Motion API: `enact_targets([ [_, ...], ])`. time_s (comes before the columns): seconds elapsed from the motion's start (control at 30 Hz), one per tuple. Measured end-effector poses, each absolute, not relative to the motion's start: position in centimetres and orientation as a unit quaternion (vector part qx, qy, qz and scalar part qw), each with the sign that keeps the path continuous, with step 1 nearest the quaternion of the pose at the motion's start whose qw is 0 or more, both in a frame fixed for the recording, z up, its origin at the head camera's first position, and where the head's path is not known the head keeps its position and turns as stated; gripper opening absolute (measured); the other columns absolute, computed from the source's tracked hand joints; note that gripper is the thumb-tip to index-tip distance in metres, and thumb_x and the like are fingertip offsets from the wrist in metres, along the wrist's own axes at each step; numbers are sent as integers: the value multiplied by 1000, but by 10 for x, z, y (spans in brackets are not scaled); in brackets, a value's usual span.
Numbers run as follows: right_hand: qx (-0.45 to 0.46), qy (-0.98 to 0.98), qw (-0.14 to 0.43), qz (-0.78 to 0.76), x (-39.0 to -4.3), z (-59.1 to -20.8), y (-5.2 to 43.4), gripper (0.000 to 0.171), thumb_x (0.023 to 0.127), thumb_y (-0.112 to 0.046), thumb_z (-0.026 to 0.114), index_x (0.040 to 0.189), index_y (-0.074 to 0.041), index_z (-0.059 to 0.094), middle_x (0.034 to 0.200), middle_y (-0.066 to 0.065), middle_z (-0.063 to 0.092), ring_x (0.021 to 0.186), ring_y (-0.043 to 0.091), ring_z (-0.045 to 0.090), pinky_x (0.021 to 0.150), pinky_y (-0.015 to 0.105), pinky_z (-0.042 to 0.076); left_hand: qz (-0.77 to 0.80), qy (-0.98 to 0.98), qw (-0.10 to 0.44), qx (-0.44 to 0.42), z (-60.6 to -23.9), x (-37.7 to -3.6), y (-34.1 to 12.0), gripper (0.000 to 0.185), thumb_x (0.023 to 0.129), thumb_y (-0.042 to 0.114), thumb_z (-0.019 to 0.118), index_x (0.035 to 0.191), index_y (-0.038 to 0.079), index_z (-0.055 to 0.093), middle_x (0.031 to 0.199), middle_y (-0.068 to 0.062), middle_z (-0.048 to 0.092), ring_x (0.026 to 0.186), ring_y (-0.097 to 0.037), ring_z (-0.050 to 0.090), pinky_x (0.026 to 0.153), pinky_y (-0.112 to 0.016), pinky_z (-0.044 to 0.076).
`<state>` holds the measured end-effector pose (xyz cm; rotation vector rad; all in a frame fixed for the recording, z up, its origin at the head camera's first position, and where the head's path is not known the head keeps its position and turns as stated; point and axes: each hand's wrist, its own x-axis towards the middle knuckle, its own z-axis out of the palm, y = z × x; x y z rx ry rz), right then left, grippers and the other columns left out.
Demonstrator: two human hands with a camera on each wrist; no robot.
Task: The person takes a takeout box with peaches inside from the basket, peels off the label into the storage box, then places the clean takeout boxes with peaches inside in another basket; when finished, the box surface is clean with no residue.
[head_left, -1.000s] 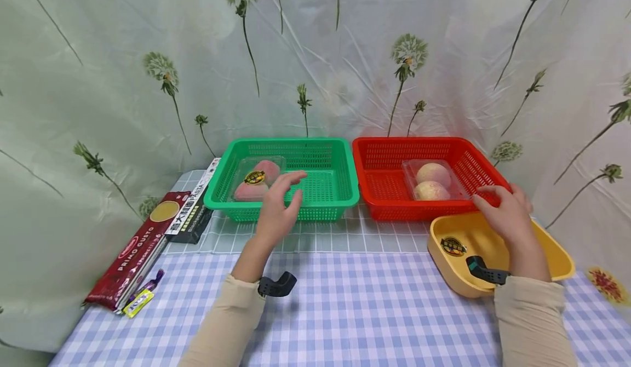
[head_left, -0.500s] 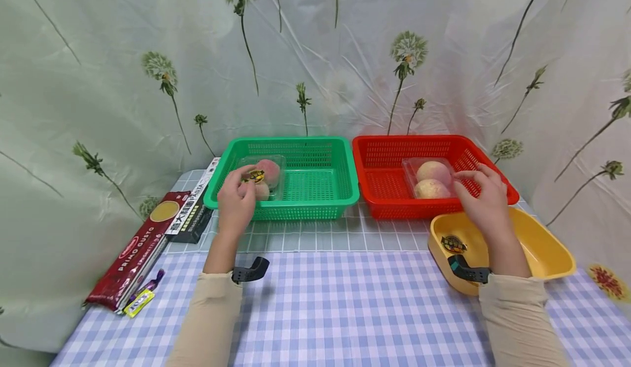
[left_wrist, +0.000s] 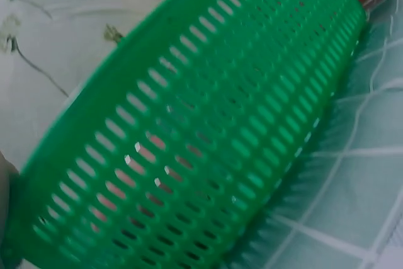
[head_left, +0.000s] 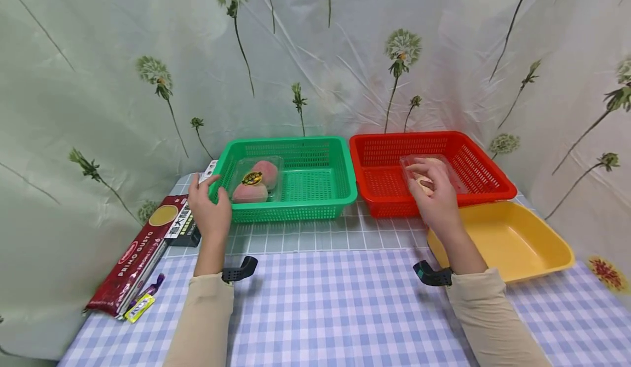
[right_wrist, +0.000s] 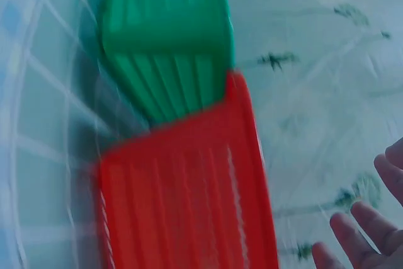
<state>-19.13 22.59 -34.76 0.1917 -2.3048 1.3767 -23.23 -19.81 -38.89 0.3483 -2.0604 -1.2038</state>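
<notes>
A clear plastic clamshell of two pink peaches (head_left: 256,181) with a round sticker lies in the left part of the green slotted plastic basket (head_left: 320,191), and a second clear plastic clamshell of pale peaches (head_left: 439,167) lies inside the red slotted plastic basket (head_left: 473,159) — so, as far as the pictures show, both packs are already in baskets and neither is lifted. The shallow yellow plastic tub (head_left: 512,241) stands on the bench (head_left: 335,312) just in front of the red basket and shows nothing inside.

The left hand (head_left: 211,208) is at the green basket's front left corner, fingers loosely curved and thumb raised beside the rim; the left wrist view shows only the basket's slotted wall (left_wrist: 208,130) close up, so whether the fingers actually clasp the rim I cannot tell. The right hand (head_left: 434,194) reaches over the red basket's front wall onto the pale peach pack, fingers bent over its near end; the right wrist view is blurred and shows fingertips (right_wrist: 365,231) fairly spread — touching, but a firm hold cannot be judged.

A dark red pasta packet (head_left: 140,252) and a black-and-white carton (head_left: 189,213) lie at the bench's left edge.
</notes>
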Motion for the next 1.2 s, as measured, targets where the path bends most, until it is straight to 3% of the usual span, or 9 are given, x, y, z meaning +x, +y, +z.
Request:
enact_targets([
  [0.13, 101, -827, 181, 523, -194, -352, 200, 29, 98, -16, 61, 126, -9, 60, 150, 3, 50, 135, 24, 49, 110, 48, 44, -507, -777, 341, 154, -400, -235, -204, 38, 94, 10, 53, 130, 6, 63, 161, -15, 32, 150, -34, 28, 121, -54, 24],
  [0.3, 149, -814, 144, 542, -202, -353, 163, 28, 98, -10, 59, 125, -8, 60, 147, 6, 51, 131, 26, 53, 108, 47, 46, -539, -745, 361, 157, -412, -236, -203, 40, 93, 10, 47, 130, 5, 61, 145, -15, 54, 137, -28, 47, 114, -47, 35],
  [0.4, 176, -807, 123, 549, -212, -354, 142, 27, 98, -9, 56, 125, -7, 60, 144, 9, 52, 129, 28, 55, 108, 49, 46, -558, -727, 369, 154, -419, -237, -201, 38, 94, 12, 46, 128, 6, 61, 132, -14, 62, 116, -22, 56, 96, -37, 42],
  [0.5, 180, -808, 90, 554, -222, -354, 123, 27, 99, -12, 56, 126, -10, 59, 142, 7, 54, 128, 28, 57, 108, 49, 46, -573, -714, 375, 146, -424, -239, -200, 34, 95, 13, 47, 124, 5, 61, 125, -16, 63, 97, -14, 51, 79, -27, 37],
  [0.6, 171, -819, 41, 546, -235, -353, 105, 26, 100, -17, 56, 126, -15, 58, 142, 4, 53, 127, 27, 58, 104, 49, 49, -586, -701, 384, 137, -426, -240, -199, 32, 95, 14, 47, 121, 4, 62, 121, -18, 63, 88, -10, 46, 72, -23, 32],
  [0.77, 161, -850, -42, 500, -252, -351, 79, 30, 101, -24, 57, 130, -19, 57, 145, 2, 52, 126, 26, 59, 96, 45, 54, -593, -687, 398, 134, -428, -241, -198, 32, 94, 13, 47, 119, 4, 64, 120, -18, 64, 92, -7, 48, 75, -21, 33],
  [0.93, 183, -854, -112, 475, -267, -346, 55, 38, 101, -23, 55, 138, -14, 52, 148, 13, 50, 119, 29, 64, 95, 41, 55, -591, -681, 412, 132, -428, -243, -199, 33, 94, 13, 46, 119, 2, 64, 120, -14, 64, 103, -8, 52, 83, -18, 35],
  [1.1, 201, -860, -165, 438, -278, -345, 33, 47, 102, -24, 54, 146, -11, 47, 146, 15, 52, 107, 25, 70, 93, 37, 56, -591, -677, 418, 134, -429, -244, -200, 33, 94, 14, 46, 118, 2, 64, 120, -12, 65, 109, -11, 54, 87, -19, 36],
  [1.2, 202, -854, -194, 438, -284, -346, 22, 52, 102, -24, 55, 150, -8, 42, 148, 16, 50, 110, 27, 69, 94, 36, 55, -590, -677, 419, 137, -430, -243, -200, 33, 94, 14, 45, 118, 1, 64, 119, -11, 64, 110, -14, 54, 89, -20, 36],
])
